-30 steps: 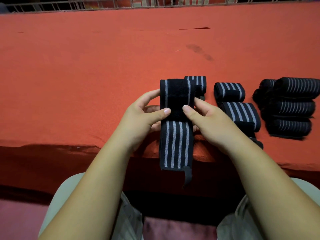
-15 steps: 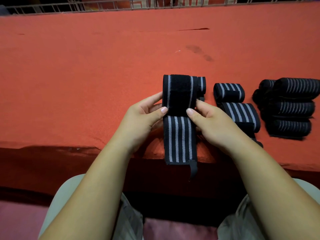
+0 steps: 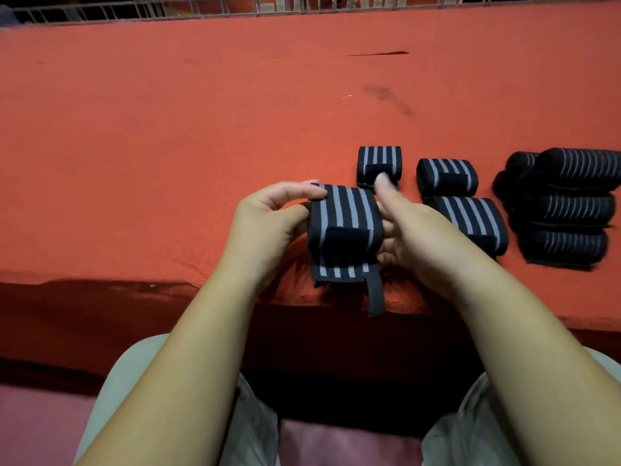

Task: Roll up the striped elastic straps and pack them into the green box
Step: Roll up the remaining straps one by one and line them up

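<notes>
Orange cloth covers the surface (image 3: 168, 129). Over its near edge, the left hand (image 3: 265, 227) and right hand (image 3: 413, 237) grip the striped strap (image 3: 346, 230) from opposite sides, its tab hanging. Three rolled straps (image 3: 447, 176) lie just beyond; a dark stack (image 3: 568, 210) sits farther right.

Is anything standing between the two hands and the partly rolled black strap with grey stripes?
Nothing visible does. The left hand pinches the black elastic strap with grey stripes at its left edge, and the right hand holds its right side directly. No green box shows in this view, so that path cannot be judged.
</notes>
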Available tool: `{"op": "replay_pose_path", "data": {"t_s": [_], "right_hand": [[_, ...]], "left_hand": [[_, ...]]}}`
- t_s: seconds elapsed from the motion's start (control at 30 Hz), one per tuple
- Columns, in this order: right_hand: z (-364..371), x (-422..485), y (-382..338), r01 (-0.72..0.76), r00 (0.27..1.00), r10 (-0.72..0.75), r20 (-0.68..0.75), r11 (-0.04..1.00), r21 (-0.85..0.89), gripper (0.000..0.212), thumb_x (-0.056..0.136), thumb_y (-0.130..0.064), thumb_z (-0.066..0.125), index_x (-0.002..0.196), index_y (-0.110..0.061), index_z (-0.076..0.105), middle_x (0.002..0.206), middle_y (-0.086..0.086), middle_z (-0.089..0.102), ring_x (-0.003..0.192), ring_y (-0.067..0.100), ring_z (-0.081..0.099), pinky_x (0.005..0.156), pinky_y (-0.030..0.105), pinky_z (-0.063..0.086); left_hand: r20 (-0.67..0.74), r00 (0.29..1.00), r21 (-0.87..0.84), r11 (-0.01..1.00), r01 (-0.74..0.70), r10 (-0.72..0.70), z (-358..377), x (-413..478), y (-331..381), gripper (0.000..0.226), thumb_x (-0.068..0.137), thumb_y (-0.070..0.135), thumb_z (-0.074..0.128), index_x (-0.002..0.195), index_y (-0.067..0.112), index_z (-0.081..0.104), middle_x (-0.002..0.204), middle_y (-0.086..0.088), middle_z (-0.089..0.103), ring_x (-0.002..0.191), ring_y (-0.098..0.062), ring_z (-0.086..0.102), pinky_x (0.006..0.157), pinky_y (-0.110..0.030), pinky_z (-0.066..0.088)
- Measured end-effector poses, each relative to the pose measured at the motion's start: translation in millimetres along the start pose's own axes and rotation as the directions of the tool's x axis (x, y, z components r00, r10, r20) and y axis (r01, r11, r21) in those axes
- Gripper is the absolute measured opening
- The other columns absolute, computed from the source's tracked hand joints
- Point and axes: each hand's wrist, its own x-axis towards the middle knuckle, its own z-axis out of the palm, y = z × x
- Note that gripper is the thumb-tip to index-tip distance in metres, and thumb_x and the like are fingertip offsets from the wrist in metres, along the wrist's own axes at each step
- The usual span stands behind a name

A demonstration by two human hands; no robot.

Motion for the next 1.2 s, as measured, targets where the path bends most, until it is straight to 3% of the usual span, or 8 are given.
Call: {"op": "replay_pose_path", "data": {"t_s": [0.1, 0.17, 0.27, 0.37, 0.5, 0.7, 0.9, 1.2], "right_hand": [[-0.3, -0.9, 4.7, 0.102, 0.994, -0.103, -0.023, 0.994, -0.032, 0.029, 0.105, -0.045, 0.065, 0.123, -0.027, 0.079, 0.123, 0.016, 0.077, 0.119, 0.047, 0.070, 0.107, 0.068, 0.052], [0.1, -1.3, 4.6, 0.157, 0.986, -0.160, -0.053, 0.986, -0.047, 0.025, 0.106, -0.033, 0.067, 0.128, -0.027, 0.076, 0.119, 0.004, 0.081, 0.112, 0.029, 0.077, 0.105, 0.058, 0.057], [3.9, 0.8, 6.4, 0.202, 0.973, -0.207, -0.101, 0.978, -0.060, 0.031, 0.105, -0.027, 0.068, 0.136, -0.023, 0.071, 0.117, -0.003, 0.081, 0.111, 0.014, 0.077, 0.105, 0.043, 0.058], [7.7, 6.1, 15.5, 0.237, 0.962, -0.244, -0.125, 0.969, -0.071, 0.027, 0.106, -0.024, 0.067, 0.132, -0.021, 0.073, 0.116, -0.002, 0.081, 0.111, 0.015, 0.077, 0.101, 0.041, 0.059], [10.1, 5.9, 21.5, 0.247, 0.950, -0.269, -0.159, 0.958, -0.149, 0.028, 0.106, -0.019, 0.067, 0.133, -0.021, 0.072, 0.112, -0.008, 0.082, 0.098, 0.000, 0.076, 0.077, 0.012, 0.055], [15.1, 4.8, 38.6, 0.222, 0.938, -0.278, -0.208, 0.940, -0.259, 0.039, 0.104, -0.027, 0.070, 0.143, -0.027, 0.065, 0.121, -0.013, 0.079, 0.112, 0.002, 0.074, 0.105, 0.035, 0.057], [18.9, -3.3, 35.0, 0.169, 0.927, -0.286, -0.242, 0.896, -0.412, 0.041, 0.103, -0.042, 0.067, 0.143, -0.034, 0.064, 0.124, -0.018, 0.076, 0.113, -0.004, 0.070, 0.106, 0.034, 0.055], [18.4, -12.4, 0.1, 0.021, 0.973, -0.144, -0.179, 0.833, -0.553, 0.037, 0.105, -0.041, 0.064, 0.137, -0.024, 0.069, 0.121, -0.011, 0.074, 0.111, 0.010, 0.070, 0.105, 0.036, 0.054]], "left_hand": [[0.044, 0.998, -0.047, 0.998, 0.040, -0.038, 0.5, -0.3, 5.3, 0.036, 0.100, -0.007, 0.058, 0.118, 0.013, 0.082, 0.107, -0.010, 0.078, 0.077, -0.021, 0.066, 0.073, -0.029, 0.054], [0.063, 0.994, -0.095, 0.991, 0.097, -0.091, -1.6, 1.7, 6.8, 0.031, 0.108, 0.007, 0.057, 0.129, 0.017, 0.077, 0.118, -0.011, 0.080, 0.094, -0.027, 0.077, 0.084, -0.038, 0.063], [0.163, 0.968, -0.017, 0.980, 0.197, -0.192, -4.6, 1.5, 4.8, 0.031, 0.110, 0.030, 0.059, 0.132, 0.012, 0.073, 0.124, -0.012, 0.079, 0.113, -0.036, 0.077, 0.098, -0.043, 0.062], [0.274, 0.936, 0.060, 0.976, 0.211, -0.219, -6.0, -2.2, -0.3, 0.030, 0.107, 0.021, 0.066, 0.135, 0.013, 0.070, 0.125, -0.011, 0.079, 0.118, -0.030, 0.076, 0.102, -0.041, 0.060], [0.280, 0.938, 0.048, 0.979, 0.199, -0.205, -8.4, -2.4, -7.6, 0.042, 0.100, 0.003, 0.072, 0.140, 0.015, 0.068, 0.127, -0.015, 0.078, 0.120, -0.030, 0.075, 0.107, -0.045, 0.058], [0.211, 0.957, 0.079, 0.979, 0.189, -0.201, -7.9, -6.7, -22.1, 0.040, 0.096, 0.002, 0.076, 0.134, 0.012, 0.071, 0.121, -0.012, 0.080, 0.118, -0.027, 0.076, 0.114, -0.049, 0.054], [0.192, 0.963, 0.103, 0.980, 0.171, -0.189, -5.4, -10.9, -24.0, 0.035, 0.098, 0.006, 0.076, 0.132, 0.009, 0.070, 0.120, -0.007, 0.081, 0.117, -0.022, 0.077, 0.111, -0.042, 0.056], [0.120, 0.955, 0.031, 0.962, 0.271, -0.273, -4.6, -14.4, 2.8, 0.033, 0.092, -0.001, 0.079, 0.124, -0.005, 0.070, 0.115, -0.019, 0.080, 0.109, -0.029, 0.079, 0.094, -0.033, 0.063]]}}
